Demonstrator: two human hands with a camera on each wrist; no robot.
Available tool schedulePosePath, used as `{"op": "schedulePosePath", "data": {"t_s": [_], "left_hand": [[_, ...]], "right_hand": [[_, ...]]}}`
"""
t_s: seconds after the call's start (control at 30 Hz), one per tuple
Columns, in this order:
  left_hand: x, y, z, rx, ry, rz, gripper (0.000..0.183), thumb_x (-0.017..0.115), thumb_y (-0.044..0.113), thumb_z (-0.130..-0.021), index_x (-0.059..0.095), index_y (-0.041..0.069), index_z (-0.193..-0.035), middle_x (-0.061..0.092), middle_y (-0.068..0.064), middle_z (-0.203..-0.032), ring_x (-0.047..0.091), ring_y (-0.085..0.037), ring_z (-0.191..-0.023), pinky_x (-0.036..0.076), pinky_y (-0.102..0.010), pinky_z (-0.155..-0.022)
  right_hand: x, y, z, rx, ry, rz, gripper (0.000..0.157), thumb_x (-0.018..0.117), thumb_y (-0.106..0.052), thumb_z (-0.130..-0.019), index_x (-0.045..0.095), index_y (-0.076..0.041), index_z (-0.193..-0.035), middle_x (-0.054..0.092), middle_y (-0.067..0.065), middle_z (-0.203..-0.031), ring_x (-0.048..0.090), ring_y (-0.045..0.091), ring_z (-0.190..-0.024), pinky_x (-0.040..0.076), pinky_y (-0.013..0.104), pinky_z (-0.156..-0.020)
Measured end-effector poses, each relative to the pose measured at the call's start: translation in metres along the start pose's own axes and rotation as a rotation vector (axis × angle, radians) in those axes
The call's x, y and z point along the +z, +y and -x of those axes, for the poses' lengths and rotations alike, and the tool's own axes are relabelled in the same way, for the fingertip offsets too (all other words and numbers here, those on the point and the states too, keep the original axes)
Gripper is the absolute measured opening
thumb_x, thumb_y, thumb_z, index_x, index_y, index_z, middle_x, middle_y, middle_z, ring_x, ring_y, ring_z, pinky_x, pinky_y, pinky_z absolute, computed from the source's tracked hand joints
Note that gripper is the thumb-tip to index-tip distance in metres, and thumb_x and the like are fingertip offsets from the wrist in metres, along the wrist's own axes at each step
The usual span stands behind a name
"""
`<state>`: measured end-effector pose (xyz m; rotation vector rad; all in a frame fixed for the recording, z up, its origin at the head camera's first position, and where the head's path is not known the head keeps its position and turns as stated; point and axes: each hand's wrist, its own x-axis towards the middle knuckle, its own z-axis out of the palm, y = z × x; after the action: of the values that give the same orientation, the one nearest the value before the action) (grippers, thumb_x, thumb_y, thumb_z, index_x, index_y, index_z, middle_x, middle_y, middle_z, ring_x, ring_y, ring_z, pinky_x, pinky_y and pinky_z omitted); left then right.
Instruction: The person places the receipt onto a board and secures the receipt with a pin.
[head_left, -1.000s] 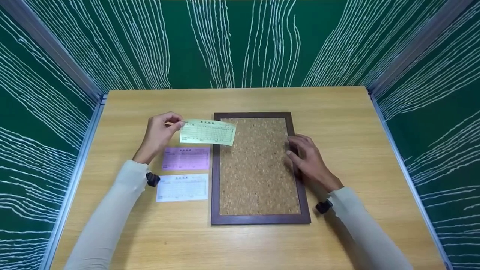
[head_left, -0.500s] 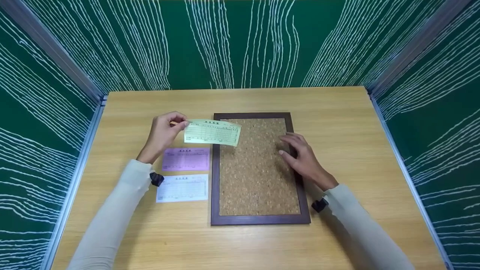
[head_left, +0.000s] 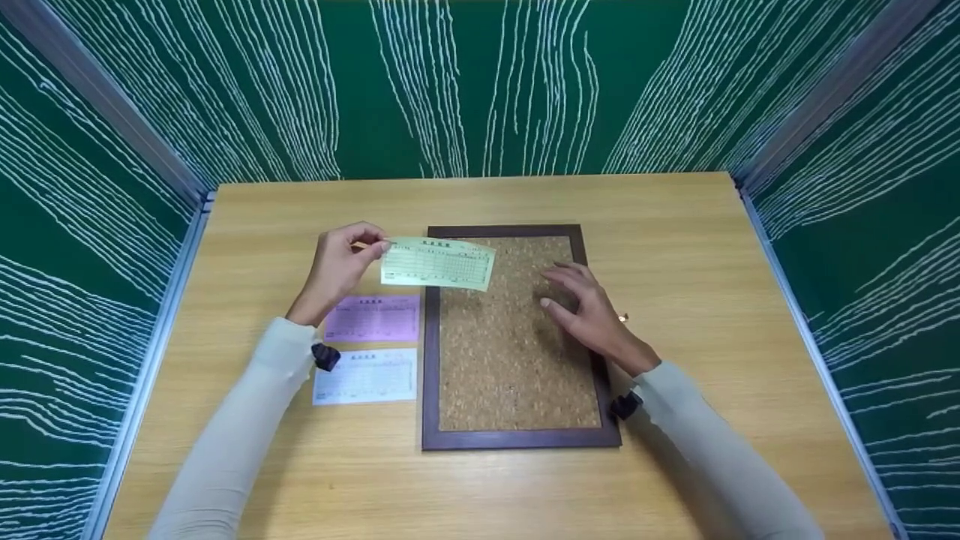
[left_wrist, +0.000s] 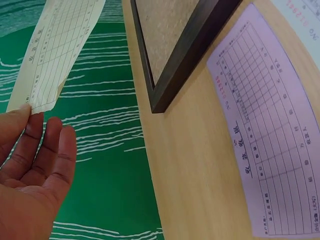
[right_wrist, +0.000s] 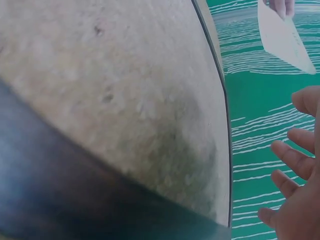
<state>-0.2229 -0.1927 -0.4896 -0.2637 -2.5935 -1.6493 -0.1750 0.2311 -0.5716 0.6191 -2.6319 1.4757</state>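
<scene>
Between thumb and forefinger, my left hand (head_left: 343, 262) pinches the upper left corner of a green printed slip (head_left: 437, 264). The slip is raised, its right half overlapping the cork board (head_left: 517, 360) in the head view. In the left wrist view the slip (left_wrist: 57, 55) hangs from the thumb, the other fingers loosely bent below it. My right hand (head_left: 589, 311) hovers over the board's right side, fingers spread and holding nothing. From the right wrist view, that hand (right_wrist: 300, 175) is apart from the slip (right_wrist: 285, 40).
A pink slip (head_left: 373, 319) and a white slip (head_left: 367, 377) lie one below the other on the wooden table (head_left: 517, 495), left of the board's dark frame (head_left: 432, 375). Green walls (head_left: 487, 82) with white wavy lines enclose the back and sides.
My left hand has moved right, carrying the green slip farther over the cork board. My right hand has moved left from the frame's right edge, in over the cork.
</scene>
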Motion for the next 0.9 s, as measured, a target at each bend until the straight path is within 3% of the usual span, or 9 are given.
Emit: {"op": "schedulePosePath", "data": {"t_s": [0.33,0.57,0.9], "left_hand": [[0.009,0.004,-0.001,0.044,-0.004,-0.02,0.009,0.075,0.007,-0.105,0.081,0.005,-0.111,0.078,-0.008,-0.105,0.068,-0.019,-0.101,0.058,-0.027,-0.086],[0.018,0.006,-0.005,0.033,0.003,0.018,0.008,0.076,0.007,-0.105,0.082,0.006,-0.11,0.078,-0.007,-0.105,0.069,-0.02,-0.101,0.06,-0.028,-0.086],[0.035,0.011,-0.008,0.032,-0.015,0.071,0.012,0.075,0.008,-0.106,0.081,0.002,-0.114,0.078,-0.005,-0.107,0.068,-0.02,-0.103,0.059,-0.033,-0.09]], "right_hand": [[0.011,-0.011,-0.011,-0.038,-0.012,0.025,0.045,0.076,-0.009,-0.104,0.067,0.0,-0.147,0.059,0.025,-0.155,0.044,0.04,-0.154,0.042,0.067,-0.12],[0.016,-0.012,-0.013,-0.043,-0.01,0.014,0.046,0.078,-0.011,-0.103,0.067,0.002,-0.146,0.059,0.027,-0.154,0.045,0.042,-0.153,0.038,0.069,-0.121],[0.02,-0.016,-0.014,-0.017,-0.005,0.028,0.047,0.079,-0.023,-0.104,0.069,-0.004,-0.146,0.056,0.026,-0.158,0.046,0.04,-0.153,0.038,0.067,-0.122]]}}
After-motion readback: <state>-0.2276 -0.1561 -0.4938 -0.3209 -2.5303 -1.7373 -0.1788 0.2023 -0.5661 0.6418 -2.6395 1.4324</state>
